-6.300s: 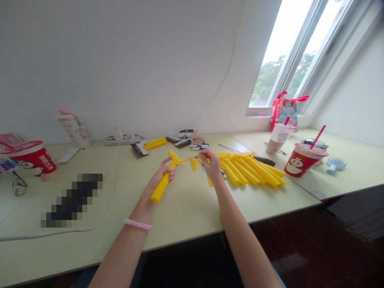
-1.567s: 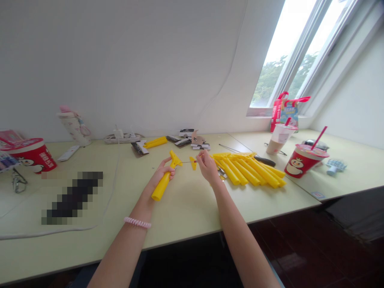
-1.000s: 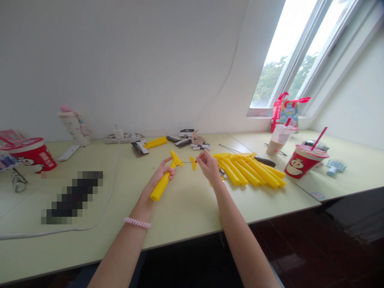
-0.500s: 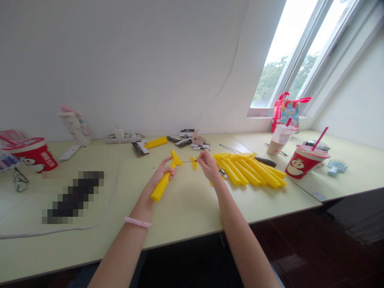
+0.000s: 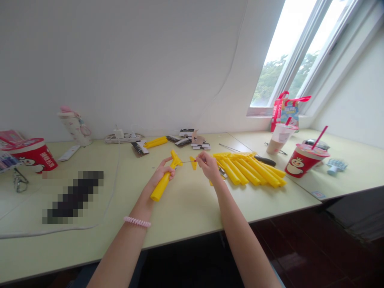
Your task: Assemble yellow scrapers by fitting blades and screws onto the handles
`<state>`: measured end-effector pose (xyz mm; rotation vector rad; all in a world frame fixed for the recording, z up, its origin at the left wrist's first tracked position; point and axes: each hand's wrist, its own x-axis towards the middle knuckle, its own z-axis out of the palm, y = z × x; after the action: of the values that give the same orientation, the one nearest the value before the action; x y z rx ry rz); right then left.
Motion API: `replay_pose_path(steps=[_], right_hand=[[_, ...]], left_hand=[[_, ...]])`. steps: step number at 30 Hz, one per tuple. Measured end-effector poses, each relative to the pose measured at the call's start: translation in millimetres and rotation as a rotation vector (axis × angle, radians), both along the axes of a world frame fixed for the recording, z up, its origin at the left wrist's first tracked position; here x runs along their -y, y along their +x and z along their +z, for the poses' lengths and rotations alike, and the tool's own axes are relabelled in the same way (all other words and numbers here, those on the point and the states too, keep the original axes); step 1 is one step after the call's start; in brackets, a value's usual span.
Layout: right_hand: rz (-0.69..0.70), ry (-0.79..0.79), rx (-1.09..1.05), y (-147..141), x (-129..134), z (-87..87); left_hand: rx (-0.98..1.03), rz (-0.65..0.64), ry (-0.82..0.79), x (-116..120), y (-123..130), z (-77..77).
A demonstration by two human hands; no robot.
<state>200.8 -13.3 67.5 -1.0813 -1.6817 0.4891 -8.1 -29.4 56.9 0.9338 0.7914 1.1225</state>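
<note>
My left hand [image 5: 162, 175] is wrapped round a yellow plastic tool [image 5: 161, 188] with a thick round handle and a wider head pointing away. My right hand [image 5: 207, 163] pinches a thin screwdriver [image 5: 188, 161], mostly hidden by the fingers; its metal shaft reaches left to the tool's head. A small yellow piece [image 5: 193, 163] lies on the table behind the shaft. Just right of my right hand, several similar yellow tools [image 5: 250, 170] lie side by side.
Black-and-white cards [image 5: 183, 141] and yellow handles [image 5: 156, 142] lie near the wall, beside a power strip [image 5: 121, 138]. Drink cups [image 5: 305, 162] and a red bag [image 5: 285, 111] stand right. A bottle [image 5: 75, 127] and a red bucket [image 5: 33, 156] stand left.
My right hand has turned slightly on the screwdriver, its fingers a little shifted. My left hand and the tool it holds have stayed nearly still.
</note>
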Motion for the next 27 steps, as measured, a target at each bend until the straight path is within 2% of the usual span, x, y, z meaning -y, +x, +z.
replay_pose_path(steps=[5, 9, 12, 16, 18, 20, 23, 25, 27], right_hand=[[-0.007, -0.018, 0.001, -1, 2, 1.2], [0.039, -0.074, -0.095, 0, -1, 0.8], [0.067, -0.153, -0.317, 3, -6, -1.0], [0.039, -0.215, -0.806, 12, -13, -1.8], [0.116, -0.249, -0.983, 14, -15, -2.1], [0.224, -0.293, -1.044, 11, -17, -4.0], [0.261, -0.368, -0.909, -5, -18, -11.8], [0.150, -0.431, -0.654, -23, -18, -18.9], [0.028, -0.412, -0.332, -42, -18, -24.9]], left_hand=[[-0.001, 0.007, -0.006, -2, 0, -2.4], [0.130, 0.068, 0.006, -3, 0, 1.1], [0.259, 0.140, 0.029, -3, -3, 5.8], [0.364, 0.206, 0.030, -1, -6, 10.5], [0.374, 0.209, 0.022, 1, -6, 12.0], [0.375, 0.200, 0.016, 2, -4, 13.0], [0.380, 0.187, 0.006, 2, -2, 12.8], [0.376, 0.185, -0.012, 0, -2, 11.0], [0.361, 0.194, -0.024, -2, -3, 8.1]])
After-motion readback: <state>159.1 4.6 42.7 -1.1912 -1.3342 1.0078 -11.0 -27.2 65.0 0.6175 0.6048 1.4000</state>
